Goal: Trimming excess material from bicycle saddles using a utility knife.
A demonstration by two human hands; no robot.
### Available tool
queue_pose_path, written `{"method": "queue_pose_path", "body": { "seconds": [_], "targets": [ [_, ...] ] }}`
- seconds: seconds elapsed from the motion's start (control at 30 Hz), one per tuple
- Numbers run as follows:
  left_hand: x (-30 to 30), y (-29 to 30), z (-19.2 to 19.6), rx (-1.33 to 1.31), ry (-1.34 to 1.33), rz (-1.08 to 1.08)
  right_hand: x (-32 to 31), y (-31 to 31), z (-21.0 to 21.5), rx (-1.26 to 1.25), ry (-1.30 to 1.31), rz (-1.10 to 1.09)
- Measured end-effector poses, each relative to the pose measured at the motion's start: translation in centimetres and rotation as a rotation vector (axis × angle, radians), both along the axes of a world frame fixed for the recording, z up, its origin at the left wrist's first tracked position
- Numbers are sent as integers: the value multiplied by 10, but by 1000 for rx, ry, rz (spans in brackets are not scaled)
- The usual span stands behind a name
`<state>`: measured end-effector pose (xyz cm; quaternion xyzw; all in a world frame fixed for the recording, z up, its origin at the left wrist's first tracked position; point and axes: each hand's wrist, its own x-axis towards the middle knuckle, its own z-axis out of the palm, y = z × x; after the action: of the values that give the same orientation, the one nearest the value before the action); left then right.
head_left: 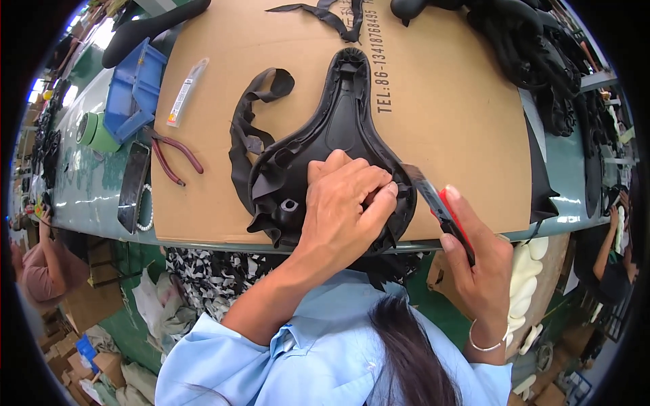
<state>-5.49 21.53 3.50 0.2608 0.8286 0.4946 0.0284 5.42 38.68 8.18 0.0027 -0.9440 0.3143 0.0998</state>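
Observation:
A black bicycle saddle (345,122) lies underside up on a cardboard sheet, its narrow nose pointing away from me. Loose black cover material stands up in folds along its left and near rim. My left hand (349,199) rests across the wide rear part, thumb and forefinger pinching the cover's edge by the right rim. The fingertips hide the exact spot they grip. In my right hand (477,254) is a utility knife (447,220) with a red and black handle. Its blade points up and left, the tip close to the saddle's right rim.
Cut black strips (247,122) curl beside the saddle. Red-handled pliers (176,152), a clear tube (186,95), a phone (134,183) and a blue bin (132,91) stand left. Black saddle covers (521,47) pile up at the far right. The table's edge (203,245) runs in front of me.

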Motion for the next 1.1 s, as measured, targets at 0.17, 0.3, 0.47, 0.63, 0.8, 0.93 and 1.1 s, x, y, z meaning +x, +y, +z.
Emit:
{"method": "queue_pose_path", "body": {
  "seconds": [0.17, 0.3, 0.47, 0.63, 0.8, 0.93, 1.1],
  "targets": [
    [3, 3, -4, 50, 52, 18, -13, -19, 35, 336, -235, 37],
    [-4, -2, -12, 300, -35, 149, 4, -37, 43, 506, -332, -12],
    [-2, 2, -17, 806, -69, 277, 43, -68, 7, 342, -273, -252],
    [2, -14, 4, 1165, -488, 53, 34, -56, -12, 294, -140, -236],
    [-42, -19, 24, 72, 258, -66, -35, -8, -5, 323, -69, -71],
    [-96, -7, 31, -367, 617, -421, -69, 13, -3, -178, -277, 20],
    [-123, 10, 54, -211, -704, -264, -41, -8, -29, -187, -135, -16]
  ]
}}
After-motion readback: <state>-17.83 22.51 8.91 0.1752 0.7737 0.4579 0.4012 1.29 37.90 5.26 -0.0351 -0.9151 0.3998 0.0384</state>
